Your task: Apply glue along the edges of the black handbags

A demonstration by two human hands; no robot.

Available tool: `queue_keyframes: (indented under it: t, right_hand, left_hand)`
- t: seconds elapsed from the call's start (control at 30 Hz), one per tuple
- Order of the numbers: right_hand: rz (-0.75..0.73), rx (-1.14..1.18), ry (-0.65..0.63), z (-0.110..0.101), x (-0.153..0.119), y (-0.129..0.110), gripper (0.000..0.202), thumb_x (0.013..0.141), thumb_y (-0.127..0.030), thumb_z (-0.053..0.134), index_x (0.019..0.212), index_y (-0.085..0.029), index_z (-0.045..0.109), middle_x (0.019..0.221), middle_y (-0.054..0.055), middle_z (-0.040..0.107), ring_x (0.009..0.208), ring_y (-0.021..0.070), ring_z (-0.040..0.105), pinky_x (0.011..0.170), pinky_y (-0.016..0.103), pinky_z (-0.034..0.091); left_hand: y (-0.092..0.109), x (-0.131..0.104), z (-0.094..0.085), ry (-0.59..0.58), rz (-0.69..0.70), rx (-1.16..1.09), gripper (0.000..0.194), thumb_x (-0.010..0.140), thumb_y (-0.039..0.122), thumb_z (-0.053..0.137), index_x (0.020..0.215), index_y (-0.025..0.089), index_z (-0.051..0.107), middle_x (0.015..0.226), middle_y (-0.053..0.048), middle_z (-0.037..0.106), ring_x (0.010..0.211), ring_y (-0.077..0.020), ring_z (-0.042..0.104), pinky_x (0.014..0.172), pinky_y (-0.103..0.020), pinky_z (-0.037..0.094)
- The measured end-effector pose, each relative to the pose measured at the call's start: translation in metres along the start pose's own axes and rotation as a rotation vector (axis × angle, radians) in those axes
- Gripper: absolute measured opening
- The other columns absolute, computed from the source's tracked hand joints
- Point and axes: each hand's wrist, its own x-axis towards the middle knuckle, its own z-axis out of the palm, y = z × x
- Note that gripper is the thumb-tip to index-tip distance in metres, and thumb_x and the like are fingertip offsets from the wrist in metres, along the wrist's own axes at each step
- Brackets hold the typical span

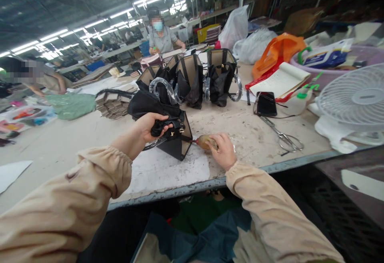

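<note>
A black handbag (172,145) lies tipped over on a white sheet (177,171) at the table's front edge, its tan-lined opening turned to the right. My left hand (151,128) is closed around bunched black material of this bag, close to its gold-coloured metal fittings. In my right hand (223,149) is a small yellowish squeeze bottle (205,141) with a reddish nozzle. The nozzle's tip points left and is at the edge of the bag's opening; whether it touches cannot be made out. Behind stand several more black handbags (192,79) with plastic-wrapped handles.
To the right lie scissors (283,137), a black phone (266,104), an open notepad (280,80) and a white fan (357,99). Stacked tan pieces (112,103) and a green plastic bag (72,105) sit left. A masked co-worker (162,37) is across the table.
</note>
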Motion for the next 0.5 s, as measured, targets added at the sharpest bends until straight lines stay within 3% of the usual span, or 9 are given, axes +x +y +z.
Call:
queue_keyframes:
  t: [0.13,0.5]
  right_hand:
    - [0.053,0.023,-0.020,0.0012,-0.0008,0.0013,0.014,0.090,-0.031,0.057,0.100,-0.021,0.058,0.089,0.007,0.056,0.086,0.0234,0.053,0.076,0.038,0.048]
    - [0.018,0.013,-0.014,-0.0029,-0.0007,0.0012,0.014,0.090,-0.029,0.057,0.101,-0.020,0.058,0.090,0.006,0.055,0.085,0.0213,0.052,0.075,0.036,0.048]
  left_hand:
    - [0.0002,0.0029,0.0007,0.000,-0.003,0.003,0.006,0.078,0.007,0.053,0.082,0.007,0.058,0.060,-0.013,0.064,0.037,-0.0123,0.054,0.031,-0.017,0.045]
    - [0.0020,0.0099,0.0046,-0.012,0.005,0.008,0.007,0.080,0.008,0.052,0.084,0.007,0.058,0.058,-0.013,0.064,0.035,-0.0123,0.054,0.033,-0.017,0.046]
